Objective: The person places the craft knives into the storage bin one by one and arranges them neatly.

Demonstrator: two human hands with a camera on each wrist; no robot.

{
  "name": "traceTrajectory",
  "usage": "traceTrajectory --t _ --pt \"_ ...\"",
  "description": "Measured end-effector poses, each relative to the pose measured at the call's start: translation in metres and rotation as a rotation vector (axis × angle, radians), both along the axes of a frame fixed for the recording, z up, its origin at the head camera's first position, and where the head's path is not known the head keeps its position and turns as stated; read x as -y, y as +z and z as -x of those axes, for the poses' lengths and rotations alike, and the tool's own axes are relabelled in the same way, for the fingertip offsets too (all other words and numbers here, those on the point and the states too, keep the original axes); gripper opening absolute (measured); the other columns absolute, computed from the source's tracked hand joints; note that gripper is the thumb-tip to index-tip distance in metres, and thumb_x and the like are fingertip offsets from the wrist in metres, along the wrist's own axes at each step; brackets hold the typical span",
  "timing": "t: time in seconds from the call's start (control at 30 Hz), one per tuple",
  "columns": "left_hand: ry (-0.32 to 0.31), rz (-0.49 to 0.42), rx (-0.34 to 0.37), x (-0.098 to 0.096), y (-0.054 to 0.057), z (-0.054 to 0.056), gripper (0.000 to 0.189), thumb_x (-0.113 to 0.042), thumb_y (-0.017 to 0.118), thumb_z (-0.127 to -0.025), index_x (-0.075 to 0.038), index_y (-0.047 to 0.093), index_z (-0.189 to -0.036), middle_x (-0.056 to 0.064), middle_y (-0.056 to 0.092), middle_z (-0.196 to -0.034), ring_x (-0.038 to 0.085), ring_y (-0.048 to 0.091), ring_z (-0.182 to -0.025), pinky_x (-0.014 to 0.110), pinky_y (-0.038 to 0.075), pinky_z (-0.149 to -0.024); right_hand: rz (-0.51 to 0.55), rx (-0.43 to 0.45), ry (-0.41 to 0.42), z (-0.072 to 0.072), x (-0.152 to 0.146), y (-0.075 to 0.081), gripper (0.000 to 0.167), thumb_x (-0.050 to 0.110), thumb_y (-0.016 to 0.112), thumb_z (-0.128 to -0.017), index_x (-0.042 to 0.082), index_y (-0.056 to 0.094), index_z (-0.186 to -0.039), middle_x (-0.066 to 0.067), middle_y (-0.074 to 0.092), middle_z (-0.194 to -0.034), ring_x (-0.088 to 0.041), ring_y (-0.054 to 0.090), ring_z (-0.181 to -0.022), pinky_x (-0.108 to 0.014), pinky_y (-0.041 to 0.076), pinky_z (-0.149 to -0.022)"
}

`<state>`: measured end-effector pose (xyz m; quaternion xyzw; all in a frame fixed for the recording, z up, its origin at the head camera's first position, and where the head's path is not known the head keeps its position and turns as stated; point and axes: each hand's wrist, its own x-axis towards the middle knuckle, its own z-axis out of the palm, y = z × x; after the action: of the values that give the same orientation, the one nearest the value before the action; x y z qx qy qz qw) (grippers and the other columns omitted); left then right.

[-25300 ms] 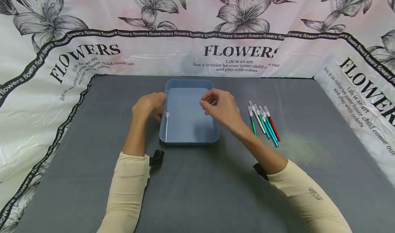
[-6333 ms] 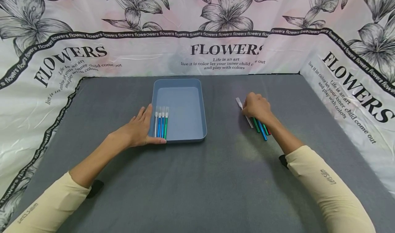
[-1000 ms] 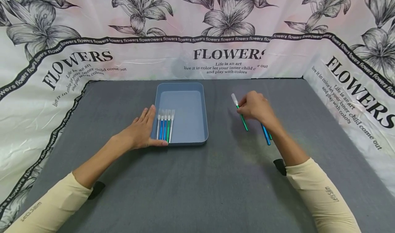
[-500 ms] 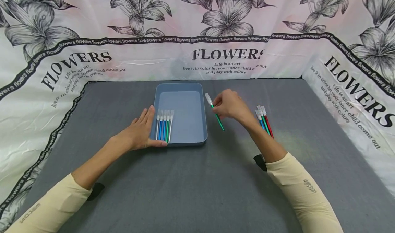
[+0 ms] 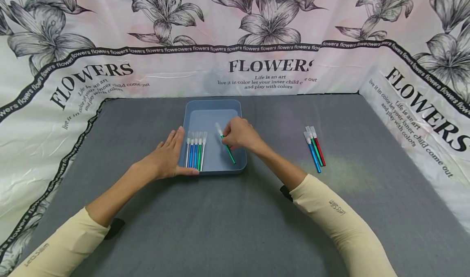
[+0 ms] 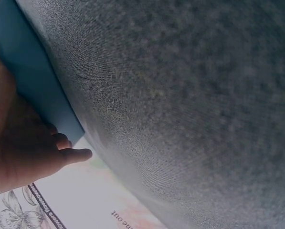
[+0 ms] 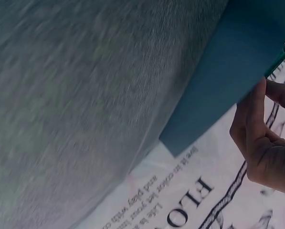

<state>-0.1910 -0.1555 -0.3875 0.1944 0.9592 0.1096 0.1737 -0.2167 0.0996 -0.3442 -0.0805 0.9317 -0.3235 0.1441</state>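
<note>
In the head view my right hand [image 5: 240, 135] pinches a slim green craft knife [image 5: 228, 149] with a translucent cap, holding it tilted over the right half of the blue-grey tray [image 5: 213, 173]. The knife's green end also shows beyond the fingertips in the right wrist view. Spread flat along the tray's left side, my left hand [image 5: 165, 156] rests against the wall, its thumb along the front rim. Inside, several capped craft knives [image 5: 196, 150], silver, blue and green, lie side by side at the left, caps pointing away.
To the right of the tray, three more capped knives, blue [image 5: 314, 156], green [image 5: 318, 154] and red [image 5: 320, 151], lie close together on the grey tabletop [image 5: 235, 220]. A white flower-printed sheet [image 5: 271, 73] surrounds the back and sides.
My right hand has carried the green craft knife leftward from the loose group to over the tray. The left hand keeps its place at the tray's side.
</note>
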Motion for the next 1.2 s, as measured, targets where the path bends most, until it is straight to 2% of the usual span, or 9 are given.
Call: traceTrajectory --t 0.13,0.33,0.43,0.67,0.87,1.07,1.2 --pt "-0.002 0.001 -0.006 0.000 0.001 -0.001 0.140 -0.080 0.068 -0.083 0.002 -0.011 -0.165 0.022 -0.011 -0.175 0.045 -0.002 -0.164 0.070 0.015 -0.128 -0.018 0.001 0.012 0.002 0.015 -0.010 0.015 0.008 0.072 -0.093 0.001 0.080 -0.102 -0.014 0.081 -0.093 -0.020 0.080 -0.070 -0.039 0.065 -0.087" --pt "-0.004 -0.003 -0.013 -0.001 0.001 -0.001 0.138 -0.077 0.068 -0.085 0.003 -0.011 -0.165 0.024 -0.010 -0.175 0.046 -0.002 -0.163 0.071 0.016 -0.127 -0.026 0.005 0.023 0.003 0.031 -0.026 0.010 0.007 0.076 -0.092 -0.002 0.078 -0.097 -0.015 0.080 -0.088 -0.019 0.077 -0.064 -0.031 0.064 -0.071" --pt "-0.006 -0.001 -0.010 -0.002 0.000 0.000 0.138 -0.077 0.068 -0.085 0.003 -0.012 -0.165 0.024 -0.011 -0.175 0.046 -0.002 -0.164 0.071 0.016 -0.127 -0.025 0.019 0.012 0.001 0.035 -0.031 0.010 0.007 0.077 -0.091 -0.002 0.078 -0.096 -0.015 0.080 -0.084 -0.017 0.077 -0.062 -0.030 0.064 -0.068" --pt "-0.004 -0.001 -0.007 -0.001 -0.001 0.001 0.137 -0.076 0.068 -0.086 0.002 -0.014 -0.164 0.023 -0.011 -0.175 0.045 -0.003 -0.164 0.071 0.016 -0.127 -0.051 -0.001 0.023 -0.001 0.044 -0.032 0.011 0.011 0.078 -0.093 0.000 0.079 -0.091 -0.010 0.079 -0.075 -0.015 0.077 -0.061 -0.028 0.063 -0.067" --pt "-0.005 -0.006 -0.004 0.000 -0.001 0.002 0.137 -0.075 0.068 -0.087 0.002 -0.015 -0.164 0.023 -0.012 -0.175 0.045 -0.003 -0.164 0.071 0.016 -0.127 -0.089 -0.035 0.061 -0.003 0.047 -0.032 0.018 0.018 0.078 -0.096 0.001 0.080 -0.090 -0.010 0.079 -0.077 -0.015 0.072 -0.062 -0.028 0.057 -0.067" --pt "-0.009 -0.006 -0.007 0.000 0.000 0.001 0.136 -0.074 0.068 -0.087 0.003 -0.013 -0.164 0.024 -0.011 -0.175 0.046 -0.003 -0.164 0.071 0.016 -0.127 -0.046 -0.018 0.084 -0.006 0.045 -0.033 0.017 0.014 0.078 -0.095 0.000 0.077 -0.087 -0.010 0.078 -0.074 -0.017 0.076 -0.062 -0.023 0.057 -0.059" --pt "-0.008 -0.012 0.001 0.000 -0.001 0.001 0.136 -0.075 0.068 -0.087 0.003 -0.013 -0.165 0.023 -0.012 -0.175 0.045 -0.004 -0.164 0.071 0.015 -0.127 -0.053 0.002 0.128 -0.009 0.045 -0.032 0.015 0.014 0.076 -0.096 0.001 0.078 -0.089 -0.009 0.077 -0.075 -0.016 0.075 -0.063 -0.023 0.056 -0.061"
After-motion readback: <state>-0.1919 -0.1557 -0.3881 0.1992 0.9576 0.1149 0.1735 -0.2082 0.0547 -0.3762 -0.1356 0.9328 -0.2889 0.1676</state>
